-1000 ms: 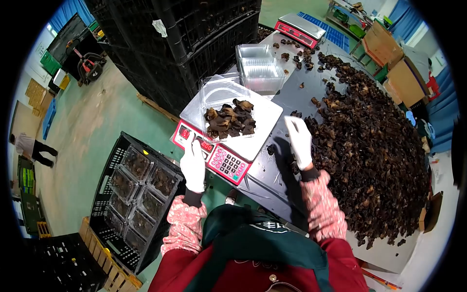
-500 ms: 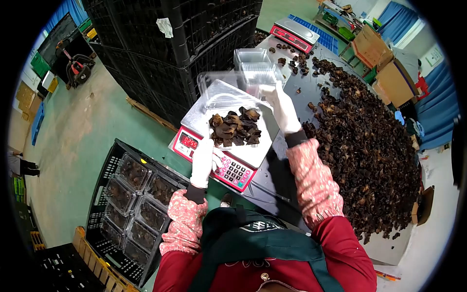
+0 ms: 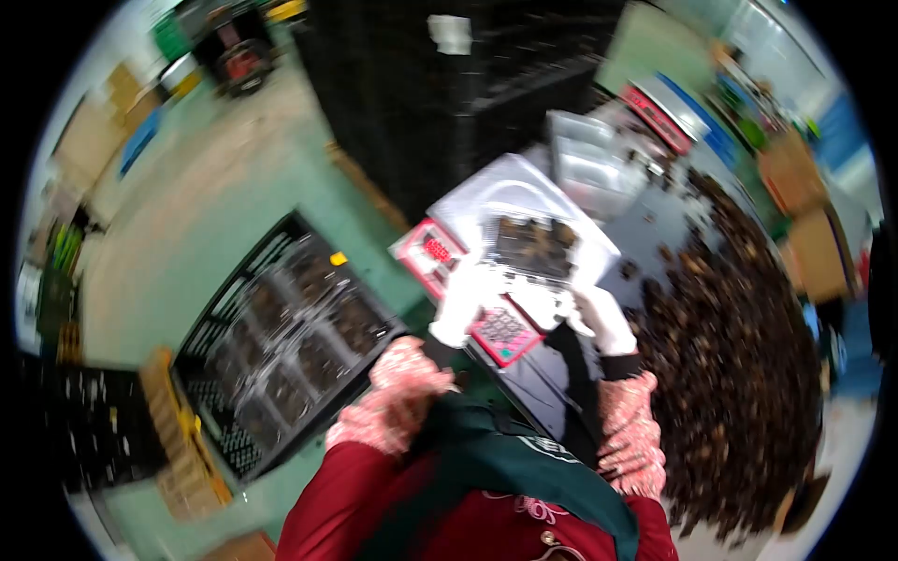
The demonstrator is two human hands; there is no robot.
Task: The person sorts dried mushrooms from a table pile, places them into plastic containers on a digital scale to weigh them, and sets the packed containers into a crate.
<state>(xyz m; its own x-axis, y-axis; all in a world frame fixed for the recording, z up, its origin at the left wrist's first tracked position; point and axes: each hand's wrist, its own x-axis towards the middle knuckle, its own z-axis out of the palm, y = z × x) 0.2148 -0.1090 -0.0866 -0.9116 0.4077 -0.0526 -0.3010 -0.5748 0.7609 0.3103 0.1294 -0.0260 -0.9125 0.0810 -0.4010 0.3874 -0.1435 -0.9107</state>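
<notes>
A gloved left hand (image 3: 460, 304) and right hand (image 3: 603, 318), grips too blurred to tell, flank a filled container (image 3: 533, 248) on a scale (image 3: 508, 338) at the surface's edge, beside open floor (image 3: 271, 178).

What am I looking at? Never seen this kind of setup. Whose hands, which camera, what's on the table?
No robot: a single head-worn camera looks forward and down at the wearer's own hands. The white-gloved left hand and white-gloved right hand are at the near side of a clear plastic box with dark brown contents, over a red electronic scale with a pale flat top. Blur hides how firmly they grip. On the dark grey table are a big dark brown heap of small pieces, stacked clear plastic tubs and a second red scale. Left: a black slotted plastic crate of filled clear boxes.
</notes>
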